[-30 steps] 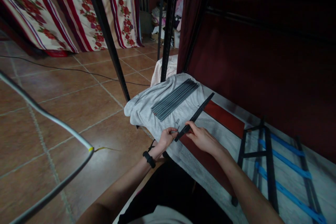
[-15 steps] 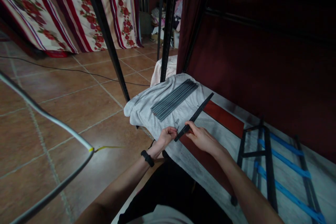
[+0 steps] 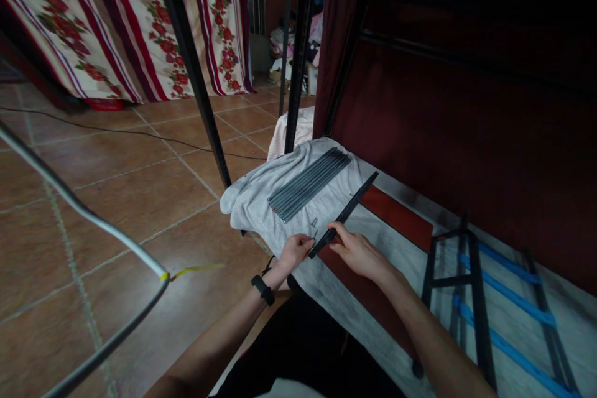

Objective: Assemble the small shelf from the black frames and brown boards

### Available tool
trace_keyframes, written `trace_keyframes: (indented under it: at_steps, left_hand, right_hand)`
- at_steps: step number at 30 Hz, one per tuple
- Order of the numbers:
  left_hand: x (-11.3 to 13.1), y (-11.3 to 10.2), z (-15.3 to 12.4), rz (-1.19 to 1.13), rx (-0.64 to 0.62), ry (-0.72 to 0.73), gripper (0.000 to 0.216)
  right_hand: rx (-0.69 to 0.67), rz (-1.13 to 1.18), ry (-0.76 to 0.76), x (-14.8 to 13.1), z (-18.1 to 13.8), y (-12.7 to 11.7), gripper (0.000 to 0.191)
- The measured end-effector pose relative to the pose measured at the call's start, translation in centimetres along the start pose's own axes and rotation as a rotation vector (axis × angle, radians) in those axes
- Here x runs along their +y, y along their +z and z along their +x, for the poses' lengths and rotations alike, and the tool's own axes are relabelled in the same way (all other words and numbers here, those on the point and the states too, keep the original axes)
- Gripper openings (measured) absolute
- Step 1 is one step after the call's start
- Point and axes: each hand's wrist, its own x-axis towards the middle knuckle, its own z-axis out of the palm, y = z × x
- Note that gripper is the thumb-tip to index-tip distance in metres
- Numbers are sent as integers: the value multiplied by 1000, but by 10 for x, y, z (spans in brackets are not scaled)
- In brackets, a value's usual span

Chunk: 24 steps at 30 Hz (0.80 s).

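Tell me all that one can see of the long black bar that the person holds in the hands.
The black bar is long, thin, straight and dark, with a matt look; its material is not clear in the dim light. It slants from the near end, by the person, up and to the right, raised above the grey cloth. The right hand grips it close to the near end, and the left hand meets that end with its fingertips. The grey rods lie apart from it.

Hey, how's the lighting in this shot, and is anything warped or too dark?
Head view: dim overall, the tiled floor and floral curtain lit best, the upper right nearly black. Head view, edges: wide-angle bending likely tilts the black post. Head view, centre: the right hand and the black bar it grips are fairly sharp.
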Motion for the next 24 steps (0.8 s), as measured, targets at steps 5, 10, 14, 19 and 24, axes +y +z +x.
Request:
trace_keyframes:
  at_steps: [5,10,14,19,24]
  left_hand:
    - [-3,5,0,-16,-15,21,10]
    - [-7,-2,1,-12,-33,-2,22]
    - [-9,1,5,98,11,2,29]
    - [-7,2,3,67,-45,107,13]
    - [-9,-2,4,191,2,57,23]
  right_hand:
    - [-2,-2,18,-1,0,-1,43]
    - [-2,3,18,-1,0,-1,44]
    - [5,8,-3,-1,-1,-1,42]
    - [7,3,13,-3,-2,-3,41]
    - [8,-19,11,-5,-2,-2,42]
